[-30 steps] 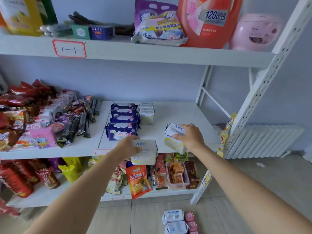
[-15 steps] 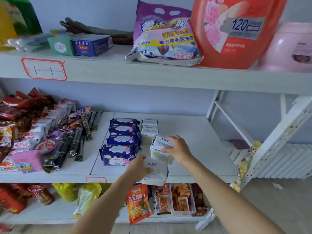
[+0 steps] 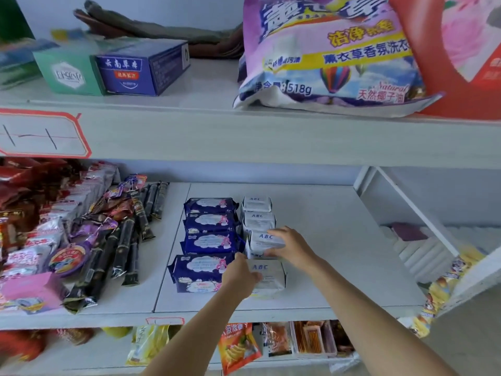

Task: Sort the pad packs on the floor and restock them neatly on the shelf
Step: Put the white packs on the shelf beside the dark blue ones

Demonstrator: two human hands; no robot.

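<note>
While both arms reach up from the bottom of the frame to the middle shelf [image 3: 325, 226], I read the left hand [image 3: 240, 278] as grasping the nearest white ABC pack [image 3: 269, 276], at lower centre. The right hand [image 3: 291, 246] grips the next white pack [image 3: 264, 241] just behind it. Both packs stand in the white column, right of the dark blue packs [image 3: 207, 242].

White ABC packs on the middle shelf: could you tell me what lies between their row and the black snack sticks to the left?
In the head view, a row of four dark blue pad packs lies between them.
</note>
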